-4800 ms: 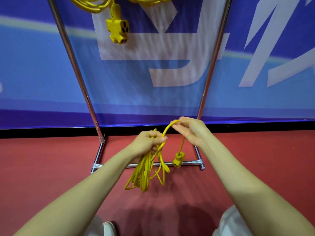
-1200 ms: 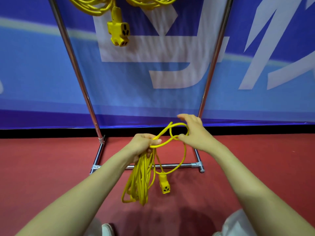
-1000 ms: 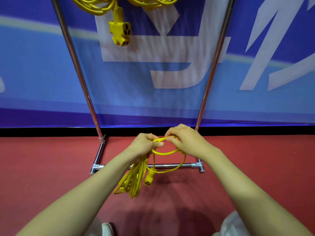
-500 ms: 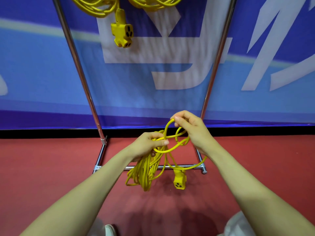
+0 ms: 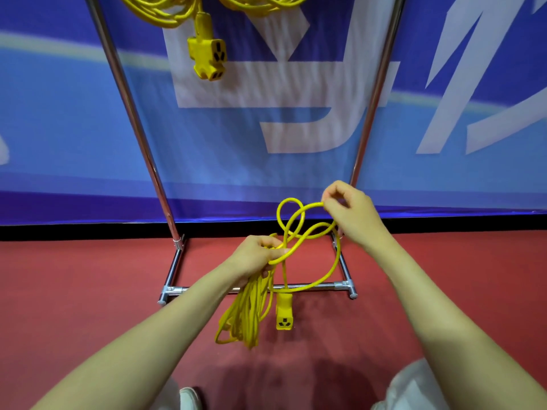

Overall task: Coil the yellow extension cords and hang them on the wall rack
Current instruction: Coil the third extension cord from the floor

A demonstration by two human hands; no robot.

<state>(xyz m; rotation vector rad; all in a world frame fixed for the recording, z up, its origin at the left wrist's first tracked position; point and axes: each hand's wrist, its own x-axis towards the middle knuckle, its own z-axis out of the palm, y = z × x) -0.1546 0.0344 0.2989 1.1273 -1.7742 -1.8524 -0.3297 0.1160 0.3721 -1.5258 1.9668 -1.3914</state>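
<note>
My left hand (image 5: 257, 255) grips the top of a coiled yellow extension cord (image 5: 245, 315), whose loops hang down over the red floor. My right hand (image 5: 352, 214) pinches the free end of that cord up and to the right, forming loose twisted loops (image 5: 296, 229) between the two hands. The cord's yellow socket end (image 5: 284, 312) dangles below the loops, beside the bundle. Two more coiled yellow cords (image 5: 177, 13) hang from the top of the metal rack (image 5: 130, 113), one with a socket block (image 5: 208, 59) hanging down.
The rack's chrome base bars (image 5: 340, 287) lie on the red floor (image 5: 74, 291) right under the cord. A blue and white banner (image 5: 236, 128) stands behind the rack. My shoe (image 5: 189, 399) and light trouser leg (image 5: 414, 389) show at the bottom edge.
My right hand has lifted up and to the right, drawing the loop wider. The socket end has swung to hang lower beside the bundle. My left hand keeps its grip.
</note>
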